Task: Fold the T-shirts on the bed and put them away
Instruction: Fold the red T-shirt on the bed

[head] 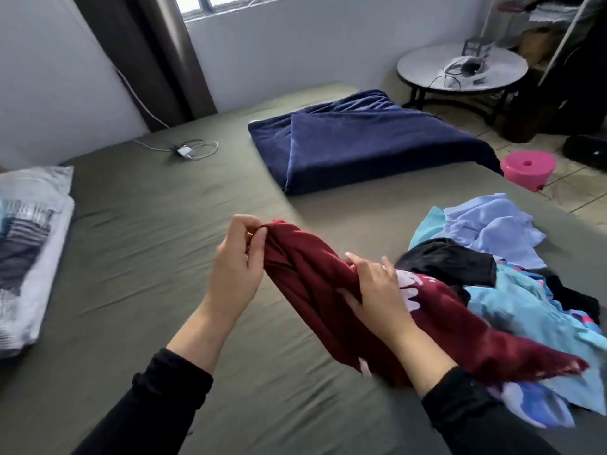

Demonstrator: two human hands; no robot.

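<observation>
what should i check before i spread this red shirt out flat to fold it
1. Left hand pinches an edge of the red shirt: ok.
2. Right hand grips the bunched middle of the shirt: ok.
3. Shirt untwisted and ready to lay flat: not ok, it is bunched and twisted between the hands.
4. Shirt free of the clothes pile: not ok, its tail lies over the pile.
5. Bare green sheet in front and to the left to lay it on: ok.
6. Which way out the shirt is: cannot tell, only part of a white print shows.
</observation>
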